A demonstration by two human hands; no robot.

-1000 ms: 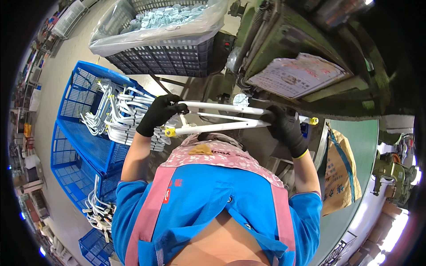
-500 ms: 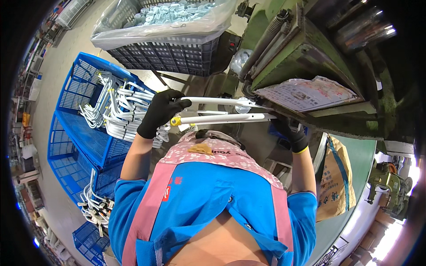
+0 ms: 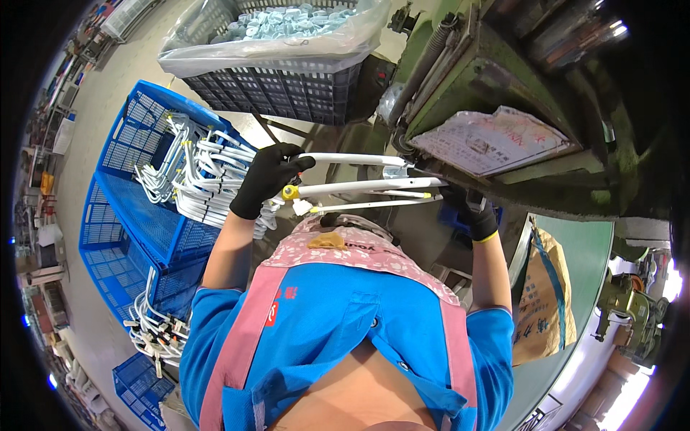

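Observation:
A white metal tube frame (image 3: 359,186) spans the space in front of me, with a yellow piece on its left end. My left hand (image 3: 267,179), in a black glove, is closed around that end. Also gloved in black, my right hand (image 3: 471,210) grips the frame's right end below the machine; its fingertips are partly hidden. The tubes' right ends reach the underside of the green machine (image 3: 496,86), where shadow hides the contact. Thinner white tubes with small yellow marks show beneath the main ones.
Blue plastic crates (image 3: 136,215) at the left hold several bent white tubes (image 3: 208,169). A black crate (image 3: 287,93) lined with clear plastic holds pale blue-grey small parts (image 3: 295,23) at the back. A brown paper sack (image 3: 546,294) leans at the right beside a green surface (image 3: 586,248).
The frame has tilted or turned in my hands: its thinner lower tubes now show below the main tube. Both hands keep their hold, nearly in place. The view has shifted slightly.

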